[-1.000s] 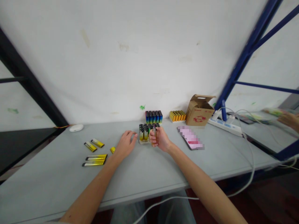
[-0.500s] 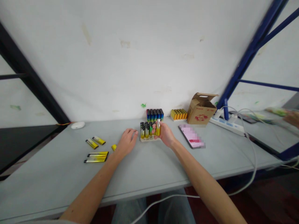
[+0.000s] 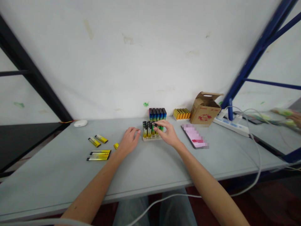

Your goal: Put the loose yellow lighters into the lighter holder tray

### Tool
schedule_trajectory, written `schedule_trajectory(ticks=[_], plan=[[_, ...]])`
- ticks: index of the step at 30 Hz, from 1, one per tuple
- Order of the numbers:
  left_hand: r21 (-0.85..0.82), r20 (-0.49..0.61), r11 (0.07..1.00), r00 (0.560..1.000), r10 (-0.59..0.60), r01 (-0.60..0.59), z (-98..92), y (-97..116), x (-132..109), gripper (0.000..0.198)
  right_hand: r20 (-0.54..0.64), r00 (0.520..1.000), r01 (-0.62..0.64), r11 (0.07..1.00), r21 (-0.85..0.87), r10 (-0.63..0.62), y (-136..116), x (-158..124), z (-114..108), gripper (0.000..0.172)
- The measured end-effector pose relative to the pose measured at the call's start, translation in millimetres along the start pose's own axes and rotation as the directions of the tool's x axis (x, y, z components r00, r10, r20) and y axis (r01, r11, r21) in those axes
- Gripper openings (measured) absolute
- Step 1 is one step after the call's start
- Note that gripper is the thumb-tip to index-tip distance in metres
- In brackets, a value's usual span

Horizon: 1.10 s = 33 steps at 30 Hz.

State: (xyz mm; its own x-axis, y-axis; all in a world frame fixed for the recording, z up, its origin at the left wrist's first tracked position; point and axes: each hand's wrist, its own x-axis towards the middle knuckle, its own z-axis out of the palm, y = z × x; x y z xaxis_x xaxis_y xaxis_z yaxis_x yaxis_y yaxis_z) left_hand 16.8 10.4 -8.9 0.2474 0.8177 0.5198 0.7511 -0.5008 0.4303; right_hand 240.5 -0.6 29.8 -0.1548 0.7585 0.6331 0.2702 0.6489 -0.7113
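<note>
1. Pinching a slim, black-capped, lighter-like tube (image 3: 155,125) narrowly between thumb and forefinger of the right hand (image 3: 168,134), showing little besides its dark cap.
2. Holding it at a low, pale, slotted rack (image 3: 151,139), between both hands but nearer the right.
3. Showing upright yellow-bodied, black-capped tubes (image 3: 145,131) at the rack's left end, just beside the left fingertips.
4. Resting the left hand (image 3: 130,138) on the grey tabletop (image 3: 150,169), with fingers loosely spread.
5. Displaying four flat, shiny yellow-and-silver tubes (image 3: 102,158) farther left, plus a small yellow piece (image 3: 116,146) just beside the left wrist.
6. Seeing blue-green, black-topped cylinders (image 3: 158,113) packed behind the rack, with orange-yellow cylinders (image 3: 182,115) to their right.
7. Spotting a pink-screened phone (image 3: 193,137) beyond the right hand, and an open brown cardboard box (image 3: 203,113) near a white power strip (image 3: 232,126).
</note>
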Motion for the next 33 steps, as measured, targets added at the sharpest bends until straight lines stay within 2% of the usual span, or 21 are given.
schedule_trajectory(ticks=[4,8,12,16,21,25,28,30,33], plan=[[0.0,-0.005,1.0,1.0,0.002,-0.002,0.1,-0.4,-0.4,0.041,0.059,0.996,-0.059,0.992,-0.108,0.066,7.9,-1.9,0.3,0.016],[-0.002,-0.013,1.0,1.0,0.003,-0.003,-0.2,-0.2,-0.3,0.04,0.08,0.981,-0.164,0.976,-0.142,0.176,13.6,-3.8,1.8,0.016],[0.001,-0.011,1.0,1.0,0.007,-0.007,-0.3,-0.1,0.2,0.041,0.084,0.972,-0.207,0.971,-0.121,0.217,14.8,-5.4,2.2,0.026],[-0.004,-0.013,1.0,1.0,0.006,-0.006,0.0,1.4,-0.4,0.041,0.06,0.985,-0.148,0.964,-0.222,0.165,12.5,-6.4,2.1,0.024],[-0.003,-0.033,1.0,0.999,0.007,-0.007,-7.3,3.5,2.1,0.04,0.037,0.998,0.053,0.904,-0.425,-0.041,10.5,-6.7,0.2,0.018],[0.037,-0.171,0.998,0.984,-0.05,0.057,-23.2,-5.4,7.8,0.036,0.004,0.993,0.097,0.827,-0.554,-0.114,12.4,-6.7,-0.6,0.018],[0.076,-0.254,0.988,0.961,-0.112,0.136,-29.3,-17.3,7.6,0.036,0.0,0.992,0.107,0.835,-0.539,-0.127,13.7,-6.7,0.3,0.022],[0.139,-0.234,0.974,0.962,-0.141,0.177,-26.7,-23.3,3.2,0.037,-0.021,0.992,0.093,0.852,-0.516,-0.121,14.3,-6.7,1.5,0.025],[0.271,-0.131,0.933,0.969,-0.208,0.237,-15.6,-24.7,-6.3,0.039,-0.075,0.991,0.058,0.865,-0.498,-0.109,15.2,-6.7,3.8,0.027]])
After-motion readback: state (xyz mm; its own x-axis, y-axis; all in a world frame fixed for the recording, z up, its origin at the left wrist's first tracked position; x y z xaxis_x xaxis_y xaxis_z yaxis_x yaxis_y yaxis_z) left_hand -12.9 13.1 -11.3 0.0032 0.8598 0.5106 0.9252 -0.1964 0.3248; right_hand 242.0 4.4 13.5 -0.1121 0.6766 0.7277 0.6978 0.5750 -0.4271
